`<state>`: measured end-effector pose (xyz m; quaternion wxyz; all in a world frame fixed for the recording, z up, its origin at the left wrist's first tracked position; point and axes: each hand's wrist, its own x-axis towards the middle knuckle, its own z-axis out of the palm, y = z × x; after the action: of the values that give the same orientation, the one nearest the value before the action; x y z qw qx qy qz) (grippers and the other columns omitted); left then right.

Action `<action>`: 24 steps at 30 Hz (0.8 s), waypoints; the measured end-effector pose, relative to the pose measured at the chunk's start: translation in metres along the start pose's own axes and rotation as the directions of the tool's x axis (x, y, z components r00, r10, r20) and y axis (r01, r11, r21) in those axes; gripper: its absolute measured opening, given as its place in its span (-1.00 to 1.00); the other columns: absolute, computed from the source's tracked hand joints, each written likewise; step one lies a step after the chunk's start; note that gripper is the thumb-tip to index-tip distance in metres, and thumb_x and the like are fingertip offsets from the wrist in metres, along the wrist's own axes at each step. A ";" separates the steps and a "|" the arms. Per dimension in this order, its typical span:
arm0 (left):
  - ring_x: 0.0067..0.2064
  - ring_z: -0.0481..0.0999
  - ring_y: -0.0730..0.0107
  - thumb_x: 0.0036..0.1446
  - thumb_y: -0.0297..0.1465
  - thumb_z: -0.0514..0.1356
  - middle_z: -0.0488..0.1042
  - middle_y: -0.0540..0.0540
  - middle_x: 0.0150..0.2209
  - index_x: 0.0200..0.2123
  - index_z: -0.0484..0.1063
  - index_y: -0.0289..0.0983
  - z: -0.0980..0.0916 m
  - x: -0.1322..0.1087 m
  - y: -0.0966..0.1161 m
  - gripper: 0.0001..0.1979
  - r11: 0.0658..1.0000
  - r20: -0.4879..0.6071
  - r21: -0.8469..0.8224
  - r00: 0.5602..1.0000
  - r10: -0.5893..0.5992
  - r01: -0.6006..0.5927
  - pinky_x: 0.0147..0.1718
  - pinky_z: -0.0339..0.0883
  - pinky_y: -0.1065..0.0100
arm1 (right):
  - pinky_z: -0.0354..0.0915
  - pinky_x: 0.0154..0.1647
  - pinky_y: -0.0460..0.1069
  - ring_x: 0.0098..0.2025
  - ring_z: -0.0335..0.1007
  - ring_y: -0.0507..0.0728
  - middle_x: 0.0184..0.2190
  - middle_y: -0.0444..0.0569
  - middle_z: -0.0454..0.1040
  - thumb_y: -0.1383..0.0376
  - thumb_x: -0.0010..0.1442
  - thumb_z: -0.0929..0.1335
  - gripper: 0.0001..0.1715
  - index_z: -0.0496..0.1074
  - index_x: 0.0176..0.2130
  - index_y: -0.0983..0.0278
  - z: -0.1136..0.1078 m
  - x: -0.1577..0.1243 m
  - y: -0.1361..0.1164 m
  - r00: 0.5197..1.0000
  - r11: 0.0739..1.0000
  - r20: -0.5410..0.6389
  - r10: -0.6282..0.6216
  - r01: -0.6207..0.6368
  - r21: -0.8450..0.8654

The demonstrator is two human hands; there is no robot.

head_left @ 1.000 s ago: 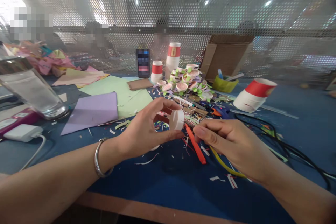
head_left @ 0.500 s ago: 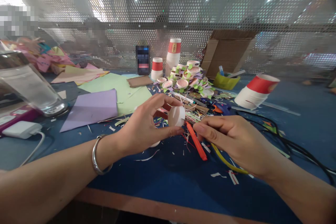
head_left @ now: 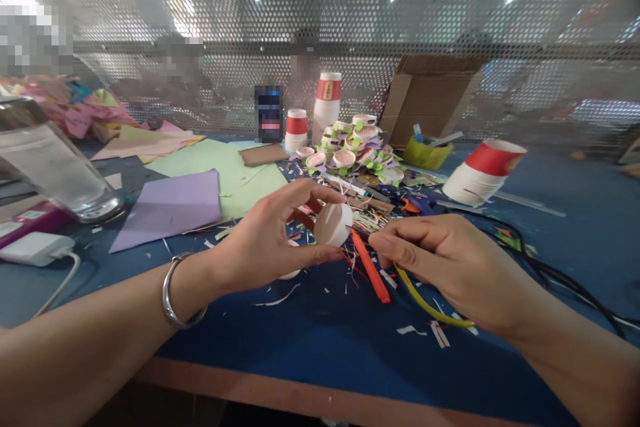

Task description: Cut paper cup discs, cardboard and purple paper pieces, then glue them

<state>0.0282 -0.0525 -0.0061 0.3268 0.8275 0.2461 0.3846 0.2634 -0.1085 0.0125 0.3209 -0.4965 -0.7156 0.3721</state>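
Between the thumb and fingers of my left hand (head_left: pixel 275 240) is the cut-off bottom of a paper cup (head_left: pixel 334 225), its round base turned toward the left and its white rim toward the right. My right hand (head_left: pixel 440 260) is closed on a pair of scissors; a yellow handle loop (head_left: pixel 425 307) shows below the palm, and the dark blade tips reach the rim of the cup bottom. Fingers hide most of the scissors. Just below the blades, an orange-red marker (head_left: pixel 371 270) lies on the blue table among paper scraps.
Behind my hands rises a pile of decorated cup bottoms (head_left: pixel 345 157) with green and purple tabs. Stacked paper cups (head_left: pixel 327 103) stand behind it, and another stack (head_left: pixel 483 177) leans at right near black cables (head_left: pixel 530 260). Purple paper (head_left: pixel 173 210) and a glass of water (head_left: pixel 65 167) are at left.
The cup bottom has turned slightly and shifted a little left with my left hand. My right hand stays nearly in place; the whole view has shifted slightly.
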 end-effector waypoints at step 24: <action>0.04 0.43 0.16 0.03 -0.54 0.38 0.44 -0.14 0.00 0.02 0.40 -0.16 0.000 -0.003 0.004 -0.52 0.948 -0.054 0.300 0.990 0.131 -0.109 -0.11 0.43 0.21 | 0.10 -0.52 -0.03 -0.52 0.26 0.05 -0.56 -0.07 0.41 -0.19 0.26 0.33 -0.37 0.50 -0.50 0.25 0.001 0.002 0.001 0.999 1.000 0.042 0.010 -0.009 -0.024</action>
<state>0.0271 -0.0570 -0.0044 0.1658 0.8659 0.2620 0.3925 0.2626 -0.1065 0.0120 0.2980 -0.4956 -0.7243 0.3755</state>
